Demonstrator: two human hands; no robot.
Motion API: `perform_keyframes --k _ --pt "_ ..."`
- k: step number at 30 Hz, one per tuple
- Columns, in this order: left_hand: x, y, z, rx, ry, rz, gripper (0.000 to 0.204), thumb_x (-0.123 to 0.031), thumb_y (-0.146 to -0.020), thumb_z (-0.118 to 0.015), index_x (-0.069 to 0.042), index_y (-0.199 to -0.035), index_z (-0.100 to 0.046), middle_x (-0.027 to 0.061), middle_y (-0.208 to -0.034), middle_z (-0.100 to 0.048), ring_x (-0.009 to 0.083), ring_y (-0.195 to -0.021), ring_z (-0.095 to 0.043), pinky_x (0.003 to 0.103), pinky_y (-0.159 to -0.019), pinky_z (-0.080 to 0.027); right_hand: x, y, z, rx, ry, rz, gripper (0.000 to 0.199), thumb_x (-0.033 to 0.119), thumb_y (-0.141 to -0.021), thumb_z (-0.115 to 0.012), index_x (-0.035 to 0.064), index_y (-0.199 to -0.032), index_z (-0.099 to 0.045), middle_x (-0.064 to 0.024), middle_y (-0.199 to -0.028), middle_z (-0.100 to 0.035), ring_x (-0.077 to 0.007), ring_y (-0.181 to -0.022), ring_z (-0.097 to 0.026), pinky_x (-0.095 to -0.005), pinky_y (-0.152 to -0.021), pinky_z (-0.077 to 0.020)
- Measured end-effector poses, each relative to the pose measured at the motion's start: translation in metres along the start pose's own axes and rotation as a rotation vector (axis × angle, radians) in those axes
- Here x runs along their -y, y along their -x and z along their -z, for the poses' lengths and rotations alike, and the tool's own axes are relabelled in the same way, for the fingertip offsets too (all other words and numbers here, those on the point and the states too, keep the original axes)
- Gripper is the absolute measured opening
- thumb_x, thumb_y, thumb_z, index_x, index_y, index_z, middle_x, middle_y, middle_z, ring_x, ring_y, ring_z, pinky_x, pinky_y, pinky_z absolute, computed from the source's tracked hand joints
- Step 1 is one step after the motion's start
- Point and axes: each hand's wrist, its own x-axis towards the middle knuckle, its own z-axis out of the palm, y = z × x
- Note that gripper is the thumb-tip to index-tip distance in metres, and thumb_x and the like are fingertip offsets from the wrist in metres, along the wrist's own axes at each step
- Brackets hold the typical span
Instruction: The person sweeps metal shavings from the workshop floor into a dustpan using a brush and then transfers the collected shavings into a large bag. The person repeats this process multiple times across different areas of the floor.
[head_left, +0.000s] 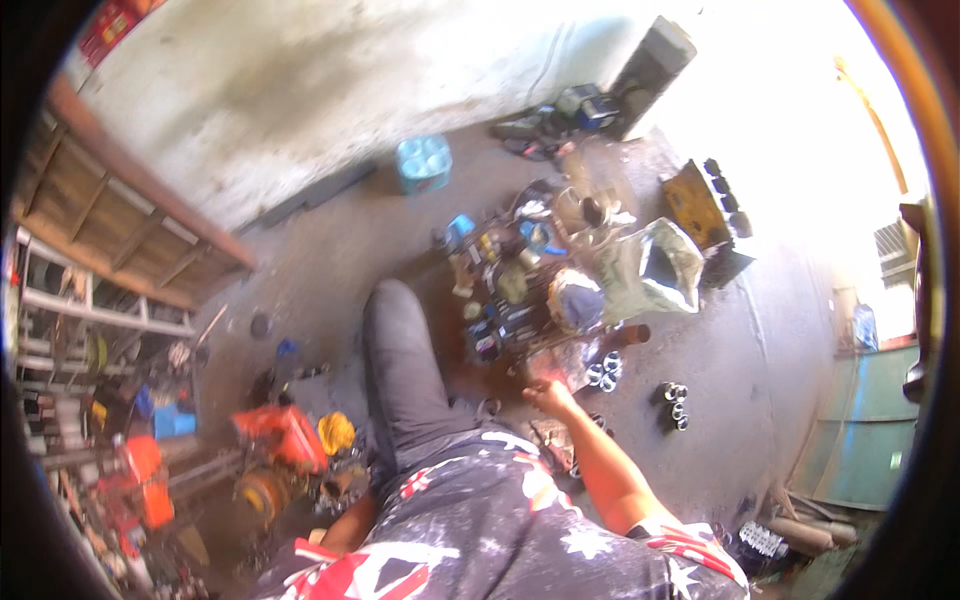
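I sit on a concrete floor with my leg in dark trousers stretched out ahead. My right hand reaches forward to the near edge of a pile of dark engine parts. The blur hides whether its fingers hold anything. Just right of the hand lie a few short shiny metal rings, with another small group further right. My left forearm points down to the left, and its hand is lost among dark clutter beside my leg.
A crumpled clear plastic bag lies right of the pile. A blue tub stands by the far wall. An orange machine and a yellow object sit at my left, near wooden shelves. A green door is at right.
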Motion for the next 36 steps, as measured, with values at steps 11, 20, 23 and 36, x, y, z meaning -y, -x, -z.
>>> perform_keyframes --k 11,20,23,36 --pt "-0.155 -0.166 0.097 0.015 -0.013 0.095 0.035 -0.028 -0.097 -0.063 -0.006 -0.124 -0.061 0.0092 -0.101 -0.069 0.0199 -0.077 -0.066 0.035 -0.066 -0.054 0.084 -0.108 -0.038 0.057 0.085 -0.019 0.059 0.053 -0.088 -0.071 0.0067 -0.125 -0.067 -0.0158 -0.115 -0.072 -0.0259 -0.102 -0.07 -0.0387 -0.089 -0.0552" --pt "-0.44 -0.336 0.29 -0.039 -0.038 -0.089 0.028 -0.026 -0.098 -0.065 -0.008 -0.119 -0.061 0.006 -0.099 -0.067 0.0157 -0.073 -0.066 0.031 -0.059 -0.054 0.383 -0.265 0.001 -0.072 0.029 0.183 0.058 0.049 -0.092 -0.067 0.0038 -0.128 -0.064 -0.016 -0.111 -0.073 -0.028 -0.1 -0.071 -0.039 -0.09 -0.0548" --pt "-0.531 -0.378 0.335 -0.068 -0.022 -0.211 0.03 -0.028 -0.099 -0.063 -0.008 -0.121 -0.06 0.0049 -0.103 -0.066 0.015 -0.078 -0.065 0.03 -0.062 -0.052 0.457 -0.281 0.032 -0.084 -0.27 0.292 0.051 0.043 -0.095 -0.066 0.002 -0.126 -0.063 -0.0144 -0.108 -0.074 -0.0232 -0.094 -0.072 -0.0376 -0.086 -0.0558" --pt "-0.591 -0.434 0.245 0.256 -0.271 -0.065 0.035 -0.033 -0.096 -0.068 -0.008 -0.121 -0.065 0.0054 -0.104 -0.07 0.0172 -0.084 -0.068 0.033 -0.066 -0.055 0.501 -0.324 0.094 -0.249 -0.185 -0.06 0.056 0.044 -0.086 -0.074 0.0035 -0.125 -0.067 -0.0195 -0.117 -0.071 -0.0341 -0.109 -0.069 -0.0411 -0.094 -0.0538"
